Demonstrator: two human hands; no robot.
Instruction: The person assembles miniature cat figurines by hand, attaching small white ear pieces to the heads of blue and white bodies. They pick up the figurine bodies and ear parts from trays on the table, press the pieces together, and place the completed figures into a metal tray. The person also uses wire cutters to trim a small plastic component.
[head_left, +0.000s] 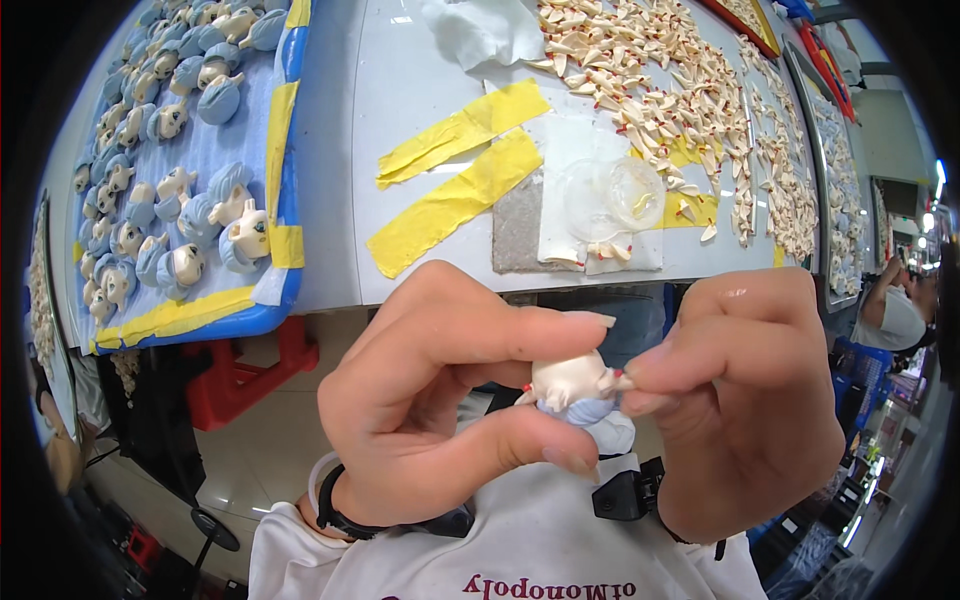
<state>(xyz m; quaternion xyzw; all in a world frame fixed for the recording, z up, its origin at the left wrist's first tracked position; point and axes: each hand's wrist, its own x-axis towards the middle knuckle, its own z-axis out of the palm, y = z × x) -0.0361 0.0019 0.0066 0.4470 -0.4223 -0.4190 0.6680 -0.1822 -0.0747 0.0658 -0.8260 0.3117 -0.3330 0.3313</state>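
Note:
My left hand (400,385) pinches a small doll head (566,380) between thumb and forefinger, above my lap. The head is cream with a blue lower part, and its painted face does not show. A small pointed piece with a red end juts out on its left side. At its right side, my right hand (760,390) has thumb and forefinger closed on a small cream ear-shaped piece (619,381), whose tip meets the head. The fingertips hide most of this piece.
A blue-rimmed tray (291,180) of blue-haired doll heads (245,238) stands at left. Many cream pointed pieces (650,70) with red ends cover the table's far right. Yellow tape strips (455,200), a clear round dish (636,195) and a white cloth (485,30) lie nearer the middle.

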